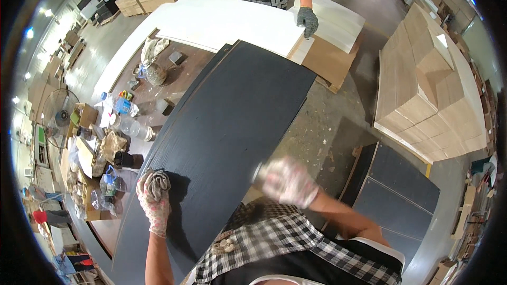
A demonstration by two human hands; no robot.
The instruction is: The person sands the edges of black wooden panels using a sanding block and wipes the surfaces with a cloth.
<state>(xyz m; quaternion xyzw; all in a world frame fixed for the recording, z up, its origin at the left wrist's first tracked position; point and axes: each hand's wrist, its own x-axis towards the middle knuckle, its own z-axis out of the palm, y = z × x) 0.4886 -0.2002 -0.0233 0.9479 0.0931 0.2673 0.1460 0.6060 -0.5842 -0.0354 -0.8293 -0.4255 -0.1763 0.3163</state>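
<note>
A long dark panel [227, 111] with a faint wood-like grain lies in front of me, slanting from lower left to upper right. My left hand [154, 206], in a patterned white glove, is closed around a crumpled grey rag [158, 180] at the panel's left edge. My right hand [289, 182], gloved the same way and smeared by motion, is near the panel's right edge. It looks closed, with a small pale object [257, 173] poking out on its left side, too blurred to name.
Bottles [132, 126], a stuffed jar [154, 74] and papers crowd the brown table at left. Across from me, a person's grey-gloved hand [307, 21] is near a white panel [227, 18]. Stacked boards [422, 95] and dark panels [393, 190] stand at right.
</note>
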